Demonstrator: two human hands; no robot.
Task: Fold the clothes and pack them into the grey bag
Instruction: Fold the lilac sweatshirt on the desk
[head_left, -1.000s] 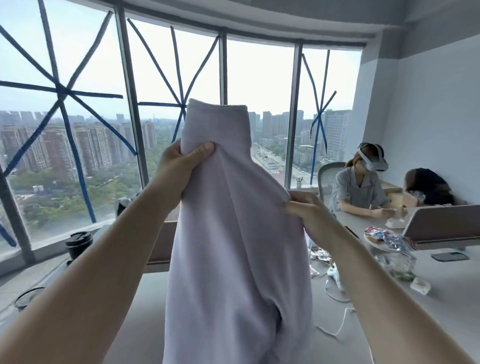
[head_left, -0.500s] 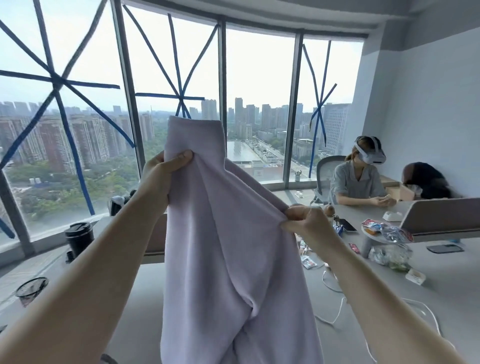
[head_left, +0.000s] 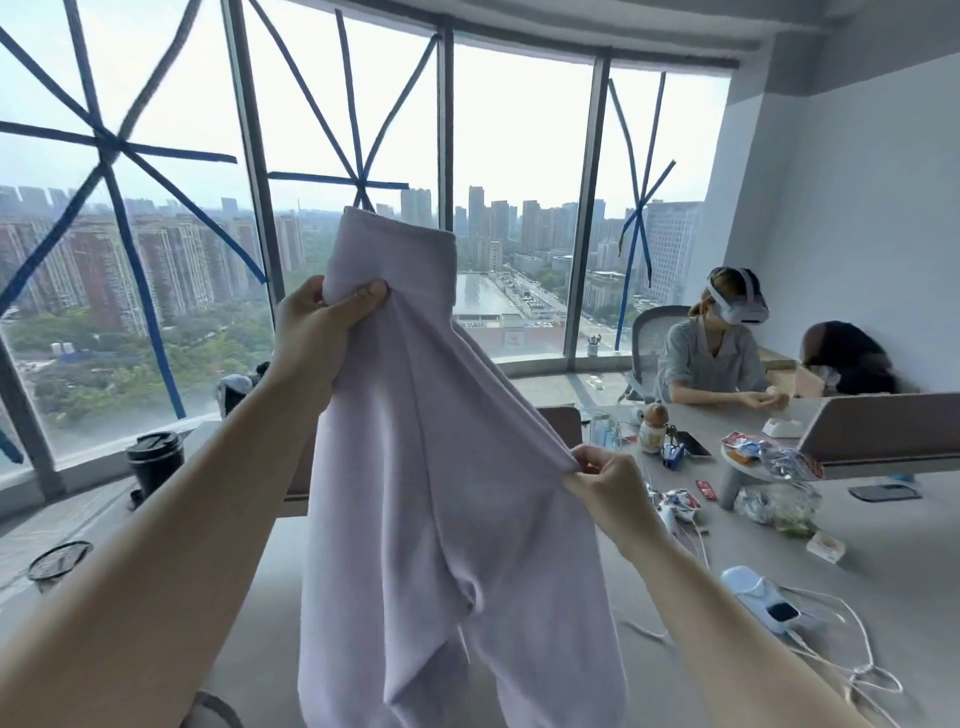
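Note:
A pale lilac garment (head_left: 436, 509), seemingly a pair of sweatpants, hangs in the air over the table. My left hand (head_left: 317, 338) grips it just below its upper band, held high. My right hand (head_left: 605, 480) pinches the garment's right edge, lower down and to the right. The cloth is stretched on a slant between the two hands and its lower part drops out of view at the bottom. The grey bag is not in view.
The grey table (head_left: 883, 582) carries snack packets (head_left: 769, 457), a phone (head_left: 691, 442), white cables (head_left: 831, 654) and an open laptop (head_left: 883, 426). Two seated people (head_left: 717, 353) are at the far right. A black cup (head_left: 155, 460) stands by the windows.
My right hand has dropped lower and further right, drawing the garment's edge out. My left hand still holds the top. The view has tilted downward.

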